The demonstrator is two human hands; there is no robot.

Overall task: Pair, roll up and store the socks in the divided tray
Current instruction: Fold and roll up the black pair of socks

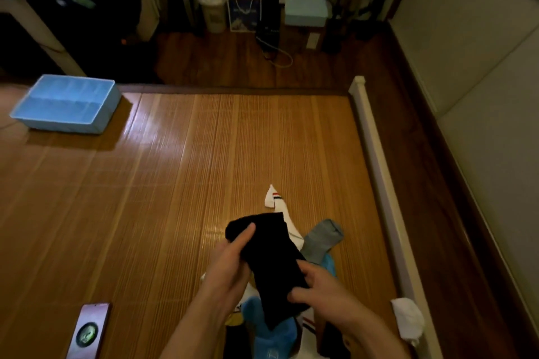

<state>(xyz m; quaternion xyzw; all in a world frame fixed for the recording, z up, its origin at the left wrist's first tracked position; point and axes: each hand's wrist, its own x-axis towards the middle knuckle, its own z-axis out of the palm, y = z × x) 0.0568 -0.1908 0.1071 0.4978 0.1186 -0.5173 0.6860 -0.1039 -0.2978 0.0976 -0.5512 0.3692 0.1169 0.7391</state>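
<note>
Both my hands hold a black sock [271,256] above the bamboo mat. My left hand [230,265] pinches its upper end with the thumb on top. My right hand [318,291] grips its lower part. Under the black sock lies a heap of socks: a white sock with red and blue stripes [275,201], a grey sock [322,237] and blue socks [271,338]. The light blue divided tray [96,122] stands far off at the mat's back left; its compartments look bare.
A phone [89,332] lies on the mat at the near left. A white sock [408,320] hangs on the low rail [376,166] along the mat's right side. Beyond the mat's far edge are wooden floor, shelves, boxes and a cable.
</note>
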